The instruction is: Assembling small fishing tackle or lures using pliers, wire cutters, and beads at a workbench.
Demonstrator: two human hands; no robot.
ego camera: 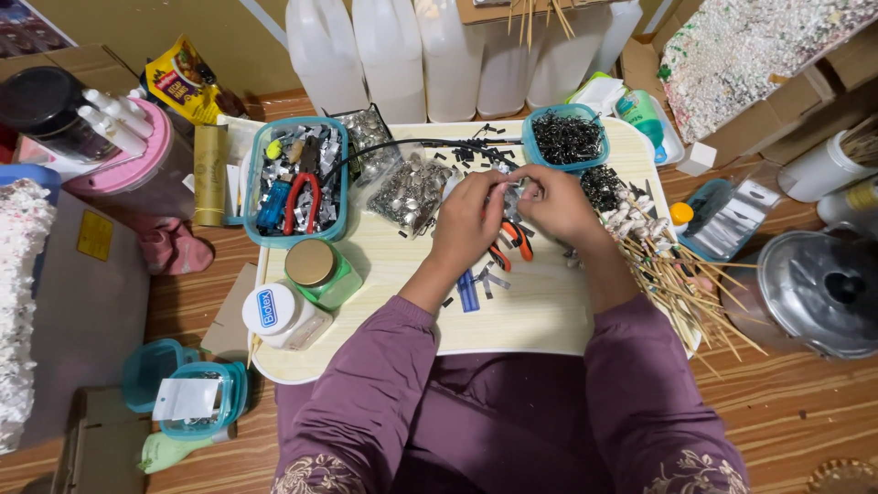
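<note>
My left hand (468, 220) and my right hand (555, 203) meet over the middle of a small cream table (540, 320), fingertips pinched together on a small silvery piece (508, 189) that is too tiny to make out. Just below the hands lie orange-handled pliers (512, 240) and some blue strips (467, 291). A clear bag of silver metal bits (408, 190) sits left of my left hand. A heap of wooden skewers with white shells (672, 274) lies right of my right forearm.
A teal basket (296, 183) with tools and a second one with black pieces (567, 137) stand at the table's back. A green jar (320, 270) and a white jar (279, 316) sit front left. White jugs (393, 55), boxes and a metal pot lid (819, 293) surround the table.
</note>
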